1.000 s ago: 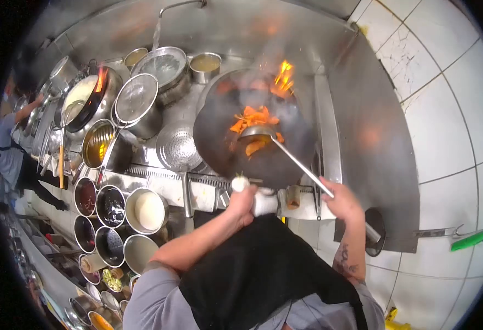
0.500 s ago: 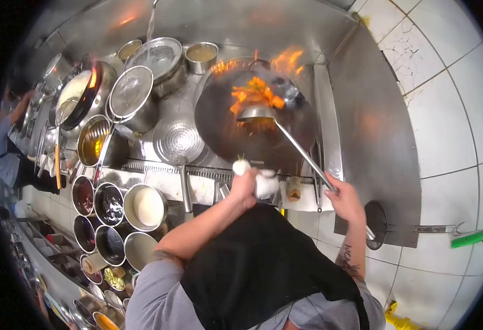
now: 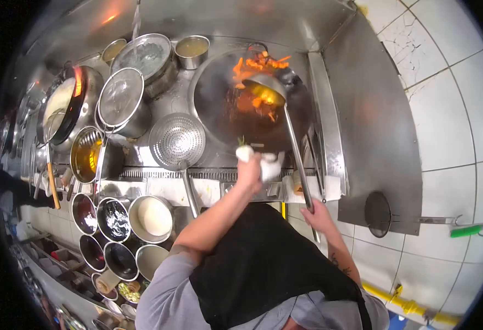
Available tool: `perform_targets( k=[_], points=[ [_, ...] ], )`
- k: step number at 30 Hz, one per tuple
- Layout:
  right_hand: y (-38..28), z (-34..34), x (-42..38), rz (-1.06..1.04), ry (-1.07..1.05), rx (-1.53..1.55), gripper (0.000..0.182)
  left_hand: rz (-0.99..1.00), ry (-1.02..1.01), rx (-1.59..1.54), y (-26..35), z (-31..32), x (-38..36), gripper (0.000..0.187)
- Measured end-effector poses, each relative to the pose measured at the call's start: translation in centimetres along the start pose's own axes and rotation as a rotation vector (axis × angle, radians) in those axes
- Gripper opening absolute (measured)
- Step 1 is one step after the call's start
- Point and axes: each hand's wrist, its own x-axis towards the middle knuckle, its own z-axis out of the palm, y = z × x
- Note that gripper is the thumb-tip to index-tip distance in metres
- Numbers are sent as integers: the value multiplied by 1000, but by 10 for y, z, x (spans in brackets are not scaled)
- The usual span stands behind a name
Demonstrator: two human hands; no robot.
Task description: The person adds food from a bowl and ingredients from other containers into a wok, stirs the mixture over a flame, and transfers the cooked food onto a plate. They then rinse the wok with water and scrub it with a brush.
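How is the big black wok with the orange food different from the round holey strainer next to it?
The wok is dark, deep and holds orange food and a ladle; the strainer is shiny silver, full of small holes, and holds nothing. The left hand grips the wok's edge through a white cloth, while no hand touches the strainer. Both are round and sit on the steel stove.

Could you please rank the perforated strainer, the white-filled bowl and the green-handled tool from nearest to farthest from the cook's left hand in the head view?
From the left hand, which grips a white cloth at the wok's edge:
1. Perforated strainer, just to its left on the stove.
2. White-filled bowl, lower left among the sauce bowls.
3. Green-handled tool, far right against the tiled wall.
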Motion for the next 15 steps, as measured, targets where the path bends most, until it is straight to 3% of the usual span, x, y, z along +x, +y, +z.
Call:
perform_targets(
  k=[4, 7, 8, 10, 13, 15],
  points=[
    [12, 40, -14, -39, 277, 57, 39, -1, -68, 154, 16, 7, 61, 39],
    [-16, 40, 24, -115, 450, 135, 43, 70, -58, 189, 11, 0, 52, 44],
    [-27, 36, 38, -133, 491, 202, 45, 13, -94, 117, 14, -6, 45, 46],
    [-53, 15, 54, -190, 509, 30, 48, -103, -169, -28, 17, -22, 24, 49],
    [-52, -13, 80, -140, 618, -669, 53, -257, -191, 67, 32, -52, -10, 46],
    [-63, -8, 81, -140, 627, -615, 53, -265, -208, 70, 40, -68, -32, 44]
  ],
)
